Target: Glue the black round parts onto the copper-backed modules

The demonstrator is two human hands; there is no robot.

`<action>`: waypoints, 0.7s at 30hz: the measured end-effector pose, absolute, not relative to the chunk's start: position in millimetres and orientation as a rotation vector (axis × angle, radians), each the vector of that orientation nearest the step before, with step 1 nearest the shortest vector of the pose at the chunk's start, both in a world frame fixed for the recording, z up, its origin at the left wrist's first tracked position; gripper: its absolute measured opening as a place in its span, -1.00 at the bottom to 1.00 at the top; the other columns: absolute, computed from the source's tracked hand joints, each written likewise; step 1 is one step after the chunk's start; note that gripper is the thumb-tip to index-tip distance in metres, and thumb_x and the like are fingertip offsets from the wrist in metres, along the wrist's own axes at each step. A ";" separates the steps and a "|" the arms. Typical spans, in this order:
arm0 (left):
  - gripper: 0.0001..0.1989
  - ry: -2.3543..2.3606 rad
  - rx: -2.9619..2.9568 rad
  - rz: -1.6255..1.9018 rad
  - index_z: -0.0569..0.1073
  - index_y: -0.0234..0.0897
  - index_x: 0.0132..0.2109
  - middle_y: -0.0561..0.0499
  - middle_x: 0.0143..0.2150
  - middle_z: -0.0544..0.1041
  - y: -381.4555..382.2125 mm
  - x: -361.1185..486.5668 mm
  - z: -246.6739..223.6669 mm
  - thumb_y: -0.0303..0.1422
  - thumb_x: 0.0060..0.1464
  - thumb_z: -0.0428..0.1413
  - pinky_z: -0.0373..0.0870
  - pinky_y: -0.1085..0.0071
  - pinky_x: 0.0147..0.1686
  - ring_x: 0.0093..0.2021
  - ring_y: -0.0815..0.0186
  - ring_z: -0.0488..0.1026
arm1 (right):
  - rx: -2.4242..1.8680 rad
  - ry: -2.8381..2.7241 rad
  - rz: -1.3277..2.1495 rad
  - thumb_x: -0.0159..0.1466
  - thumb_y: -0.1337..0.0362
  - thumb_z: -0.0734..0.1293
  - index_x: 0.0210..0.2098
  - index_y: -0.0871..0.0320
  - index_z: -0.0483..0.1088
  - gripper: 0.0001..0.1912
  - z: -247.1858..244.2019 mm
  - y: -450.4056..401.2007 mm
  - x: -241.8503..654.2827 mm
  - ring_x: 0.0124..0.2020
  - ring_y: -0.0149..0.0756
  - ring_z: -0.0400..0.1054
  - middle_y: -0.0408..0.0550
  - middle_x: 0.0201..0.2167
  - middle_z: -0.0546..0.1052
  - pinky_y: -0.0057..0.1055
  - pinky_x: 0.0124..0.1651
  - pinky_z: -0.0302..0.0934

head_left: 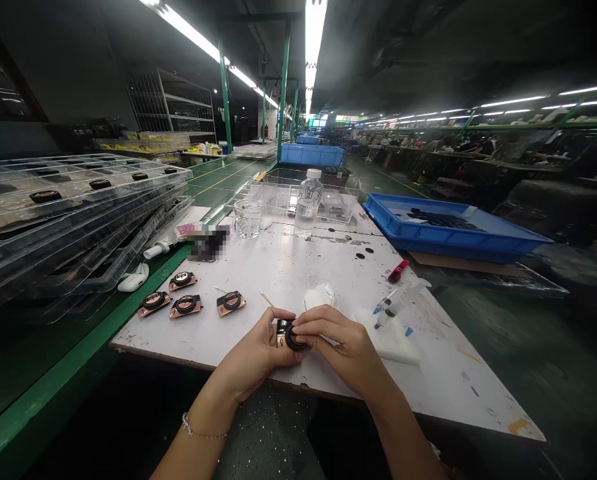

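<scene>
My left hand [258, 350] and my right hand [335, 340] meet over the near edge of the white work board [298, 267]. Together they grip one small part [291, 337], a black ring on a copper-coloured plate. The fingers of both hands hide most of it. Several matching parts [185, 305] lie in a loose group on the board, left of my hands. A thin stick [267, 298] and a crumpled white wipe [319, 295] lie just beyond my fingers.
Two syringes [398, 301] rest on a white foam block right of my hands, with a red tool [398, 270] behind. A glass cup [248, 218] and a water bottle [308, 203] stand at the back. Clear trays [78, 220] are stacked left; a blue bin [453, 230] sits right.
</scene>
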State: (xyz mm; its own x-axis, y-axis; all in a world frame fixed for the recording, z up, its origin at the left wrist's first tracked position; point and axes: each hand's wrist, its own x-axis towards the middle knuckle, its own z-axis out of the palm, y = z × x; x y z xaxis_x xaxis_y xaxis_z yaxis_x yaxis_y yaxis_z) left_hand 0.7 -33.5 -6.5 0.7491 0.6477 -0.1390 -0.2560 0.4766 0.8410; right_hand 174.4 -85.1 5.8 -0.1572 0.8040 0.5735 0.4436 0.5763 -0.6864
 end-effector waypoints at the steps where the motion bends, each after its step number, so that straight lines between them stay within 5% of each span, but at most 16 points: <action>1: -0.50 0.482 0.913 0.576 0.27 -0.28 -0.01 0.17 -0.39 0.41 -33.4 0.9 -6.3 -0.61 -0.06 0.29 0.25 0.53 -0.32 -0.43 0.54 0.32 | -1.011 -1.804 0.435 0.31 0.49 0.32 -0.19 0.05 0.51 -0.78 6.0 -85.1 174.1 -0.10 -0.29 0.41 -0.10 -0.18 0.52 -0.34 -0.06 0.36; 21: -0.51 0.531 0.934 0.608 0.30 -0.28 -0.01 0.17 -0.38 0.39 -32.7 1.7 -7.4 -0.57 -0.05 0.31 0.25 0.54 -0.34 -0.43 0.54 0.30 | -1.023 -1.834 0.364 0.34 0.50 0.29 -0.16 0.07 0.48 -0.78 5.3 -85.2 171.0 -0.12 -0.34 0.39 -0.11 -0.19 0.49 -0.38 -0.09 0.35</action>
